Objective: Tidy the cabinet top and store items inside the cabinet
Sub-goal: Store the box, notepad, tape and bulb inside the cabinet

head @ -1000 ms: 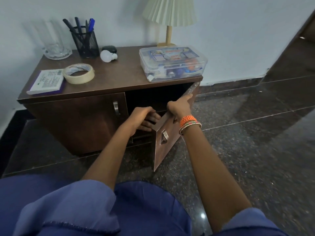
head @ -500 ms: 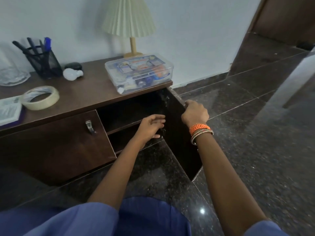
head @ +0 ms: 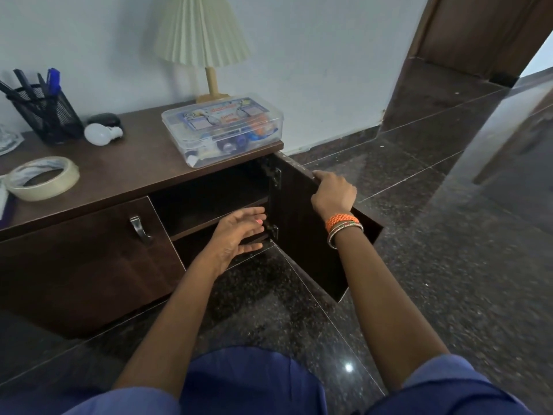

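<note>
The dark wooden cabinet [head: 89, 265] has its right door [head: 308, 253] swung wide open, showing a dark inner shelf [head: 215, 217]. My right hand [head: 332, 196] grips the door's top edge. My left hand [head: 239, 235] hovers in front of the opening with fingers straight, holding nothing. On the cabinet top sit a clear plastic box [head: 223, 130] of small items, a masking tape roll [head: 42, 178], a white bulb [head: 100, 133], a small black case [head: 104, 118] and a mesh pen holder [head: 45, 115].
A lamp [head: 203, 37] stands behind the box against the wall. The left door [head: 89, 265] with its metal handle [head: 140, 229] is closed. A glass dish [head: 7, 142] and a booklet [head: 2, 202] show at the left edge. Dark polished floor [head: 419, 265] spreads to the right.
My right hand has swung the right door from part open to wide open. My left hand has come out of the opening and straightened its fingers. The view has shifted rightward.
</note>
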Tool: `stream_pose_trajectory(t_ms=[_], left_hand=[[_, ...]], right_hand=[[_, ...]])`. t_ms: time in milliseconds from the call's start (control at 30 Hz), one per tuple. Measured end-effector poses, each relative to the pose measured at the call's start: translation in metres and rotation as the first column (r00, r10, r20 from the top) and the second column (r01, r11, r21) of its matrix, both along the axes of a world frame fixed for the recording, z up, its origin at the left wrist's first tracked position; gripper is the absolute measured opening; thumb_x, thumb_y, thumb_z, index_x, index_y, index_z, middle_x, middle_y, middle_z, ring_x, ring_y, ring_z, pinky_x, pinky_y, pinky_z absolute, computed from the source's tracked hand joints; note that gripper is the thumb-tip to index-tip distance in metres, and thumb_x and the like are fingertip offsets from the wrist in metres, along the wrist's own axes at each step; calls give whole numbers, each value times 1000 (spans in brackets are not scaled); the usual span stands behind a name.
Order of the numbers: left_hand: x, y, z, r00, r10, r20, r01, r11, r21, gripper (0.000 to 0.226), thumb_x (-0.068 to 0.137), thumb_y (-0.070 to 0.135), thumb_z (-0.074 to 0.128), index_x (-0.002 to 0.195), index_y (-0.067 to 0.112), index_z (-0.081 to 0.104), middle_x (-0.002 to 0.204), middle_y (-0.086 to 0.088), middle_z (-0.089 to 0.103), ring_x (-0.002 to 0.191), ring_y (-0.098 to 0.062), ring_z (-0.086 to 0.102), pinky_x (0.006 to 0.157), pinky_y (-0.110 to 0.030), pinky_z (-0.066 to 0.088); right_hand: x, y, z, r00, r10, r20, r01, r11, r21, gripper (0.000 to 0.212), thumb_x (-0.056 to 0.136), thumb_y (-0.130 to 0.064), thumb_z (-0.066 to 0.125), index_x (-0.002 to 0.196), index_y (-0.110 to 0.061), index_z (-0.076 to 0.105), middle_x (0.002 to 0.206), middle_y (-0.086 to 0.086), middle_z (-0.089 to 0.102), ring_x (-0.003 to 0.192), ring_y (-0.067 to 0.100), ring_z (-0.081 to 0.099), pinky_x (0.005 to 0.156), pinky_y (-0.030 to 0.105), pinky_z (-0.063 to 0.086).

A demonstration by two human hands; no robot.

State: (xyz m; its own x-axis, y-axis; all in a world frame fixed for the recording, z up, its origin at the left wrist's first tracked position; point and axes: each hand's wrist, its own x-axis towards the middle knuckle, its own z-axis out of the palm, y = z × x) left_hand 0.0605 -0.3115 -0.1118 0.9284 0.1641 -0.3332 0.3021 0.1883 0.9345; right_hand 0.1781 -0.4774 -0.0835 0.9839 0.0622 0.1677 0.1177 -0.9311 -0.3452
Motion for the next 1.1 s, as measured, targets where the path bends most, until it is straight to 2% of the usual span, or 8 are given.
stream_pose_trajectory(t_ms=[200, 333, 467, 567, 667, 800, 933, 1100], left_hand=[[-5, 6, -1, 995, 98, 32, -99, 993, 62, 19, 90, 13, 58, 102, 24, 67, 116, 2, 66, 108, -16, 61, 85, -40, 55], [-6, 20, -10, 891, 428, 154, -454, 858, 242, 22, 93, 12, 51, 81, 22, 66, 99, -1, 69, 89, -17, 65, 63, -29, 54], [-20, 59, -13, 687, 690, 227, -723, 623, 298, 28, 91, 6, 48, 73, 21, 64, 90, -7, 70, 71, -16, 64, 56, -30, 52], [-40, 101, -19, 531, 812, 240, -834, 451, 319, 30, 87, 8, 52, 69, 29, 63, 84, -5, 70, 76, -22, 66, 73, -44, 57], [-52, 122, -21, 473, 860, 191, -863, 408, 299, 20, 82, 12, 57, 71, 28, 60, 82, -2, 68, 85, -28, 67, 80, -51, 56], [-79, 144, -8, 303, 946, 113, -936, 273, 221, 15, 84, 18, 58, 99, 17, 56, 77, 5, 58, 86, -26, 62, 85, -50, 54], [-107, 143, 8, 380, 925, -28, -894, 375, 244, 49, 88, 40, 57, 127, 13, 45, 118, -11, 57, 92, -22, 56, 66, -36, 54], [-148, 151, 8, 458, 880, -126, -843, 474, 253, 91, 77, 63, 60, 147, 21, 19, 149, -9, 33, 131, -32, 40, 92, -49, 46]], right_hand=[[-6, 7, -10, 991, 74, 115, -61, 992, -114, 59, 79, -15, 63, 134, -24, 45, 132, 9, 52, 129, 31, 41, 108, 55, 24], [-30, 42, -13, 911, 239, 336, -345, 887, 305, 39, 80, -15, 60, 119, -19, 58, 122, 3, 55, 120, 20, 47, 107, 44, 35], [-52, 121, -24, 841, 513, 170, -523, 693, 497, 37, 79, -14, 67, 116, -9, 63, 116, 7, 61, 112, 19, 56, 102, 32, 44], [-68, 187, -27, 688, 719, -101, -555, 610, 565, 51, 84, -19, 67, 131, -5, 53, 132, 12, 56, 124, 22, 51, 104, 27, 37], [-73, 221, -31, 616, 762, -202, -432, 541, 722, 46, 81, -20, 70, 124, -9, 58, 122, 12, 63, 115, 23, 59, 103, 35, 44], [-85, 240, -44, 670, 718, -191, -297, 495, 817, 31, 83, -23, 69, 110, -8, 62, 107, 6, 67, 105, 23, 62, 97, 39, 47], [-103, 217, -53, 602, 779, -174, -312, 430, 847, 6, 86, -14, 63, 89, -15, 58, 89, 1, 63, 91, 24, 63, 84, 40, 51], [-129, 193, -57, 505, 853, -134, -400, 368, 840, 15, 78, -7, 61, 89, -13, 54, 88, 16, 62, 78, 35, 62, 69, 51, 53]])
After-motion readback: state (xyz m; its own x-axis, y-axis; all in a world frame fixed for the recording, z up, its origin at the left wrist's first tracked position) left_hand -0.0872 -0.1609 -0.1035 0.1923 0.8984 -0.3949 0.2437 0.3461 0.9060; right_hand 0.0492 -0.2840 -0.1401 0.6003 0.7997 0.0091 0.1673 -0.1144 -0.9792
